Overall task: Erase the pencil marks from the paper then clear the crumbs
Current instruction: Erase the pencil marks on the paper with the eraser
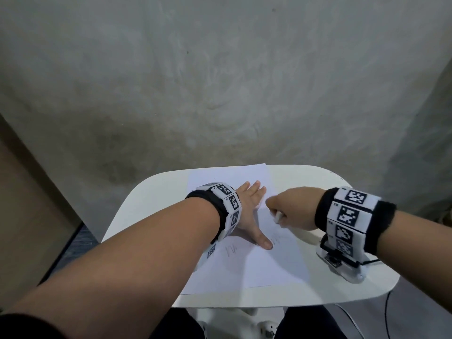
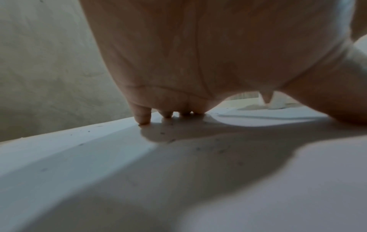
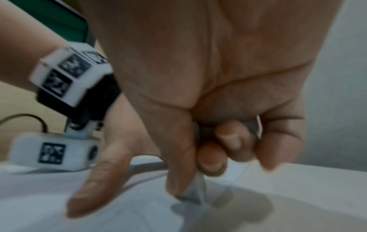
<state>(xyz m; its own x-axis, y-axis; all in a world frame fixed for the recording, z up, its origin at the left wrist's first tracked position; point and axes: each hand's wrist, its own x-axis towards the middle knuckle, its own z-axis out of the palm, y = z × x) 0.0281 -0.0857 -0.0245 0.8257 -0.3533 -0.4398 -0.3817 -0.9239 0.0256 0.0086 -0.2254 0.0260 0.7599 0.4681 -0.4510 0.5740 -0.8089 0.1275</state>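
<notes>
Left hand [image 1: 249, 211]: lower centre of frame, fingers straight and spread, palm down, thumb splayed toward the viewer. Right hand [image 1: 291, 211]: just right of it, fingers curled into a fist, knuckles up. Both forearms bare, wrists banded.

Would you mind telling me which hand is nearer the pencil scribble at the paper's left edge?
Left. The left hand presses the paper just beyond that scribble; the right hand, holding the eraser, works farther right.
</notes>
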